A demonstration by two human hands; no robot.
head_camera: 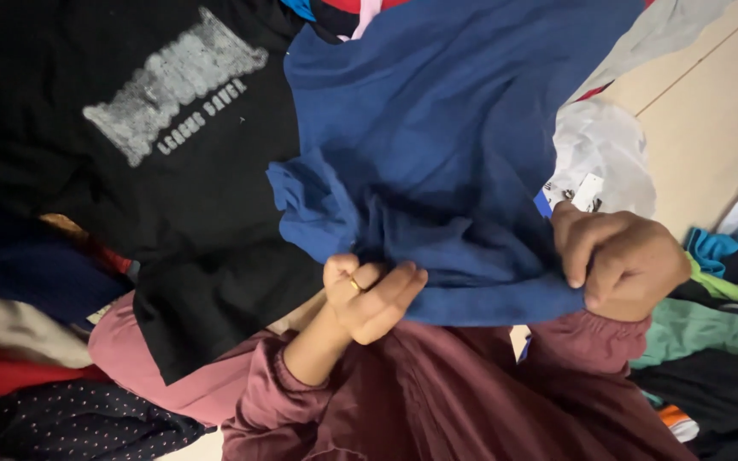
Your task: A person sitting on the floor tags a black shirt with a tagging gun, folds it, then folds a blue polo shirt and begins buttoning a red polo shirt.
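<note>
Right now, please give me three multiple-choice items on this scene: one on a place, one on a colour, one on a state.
1. Where does the black printed shirt lie?
A. left of the blue garment
B. right of it
C. on the bare floor

2. What colour is the garment both hands hold?
A. green
B. blue
C. white

3. How is the right hand?
A. flat and open
B. empty
C. closed on the blue cloth

Answers: 1 A, it fills the upper left. 2 B, the left hand and right hand pinch blue cloth. 3 C, its fingers curl over the edge.
</note>
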